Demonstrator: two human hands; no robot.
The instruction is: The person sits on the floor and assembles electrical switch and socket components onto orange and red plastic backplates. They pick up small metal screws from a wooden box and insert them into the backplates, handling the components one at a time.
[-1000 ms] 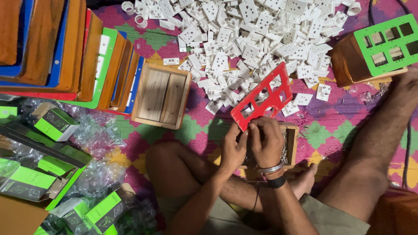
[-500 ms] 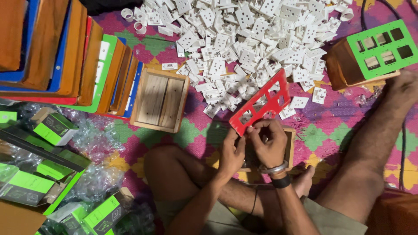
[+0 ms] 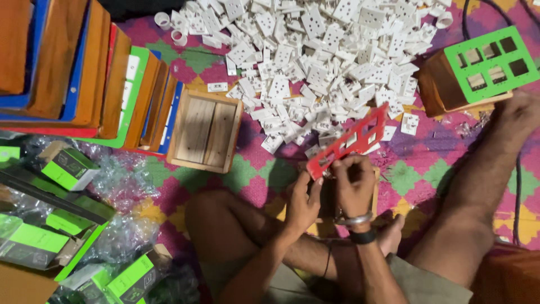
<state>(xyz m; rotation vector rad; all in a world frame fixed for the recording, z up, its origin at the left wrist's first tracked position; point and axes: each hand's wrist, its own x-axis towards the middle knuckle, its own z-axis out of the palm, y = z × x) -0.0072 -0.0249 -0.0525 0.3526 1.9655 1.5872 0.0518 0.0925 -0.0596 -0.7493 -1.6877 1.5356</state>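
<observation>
Holding the red plate (image 3: 350,142) over the wooden box (image 3: 329,197) in your lap, you're pinching it with right hand (image 3: 354,183) fingers closed, left hand (image 3: 302,201) gripping its lower corner. Probably you're fitting it; lining up the edges squarely matters next.

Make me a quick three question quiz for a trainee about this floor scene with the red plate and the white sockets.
1. True or false: both hands grip the red cutout plate.
2. The empty wooden box lies where from the pile of white sockets? A) image left B) image right C) on top
3. What colour is the plate on the wooden box at top right?

Key: 1 true, left hand and right hand both on it. 2 A. 3 green.
</observation>
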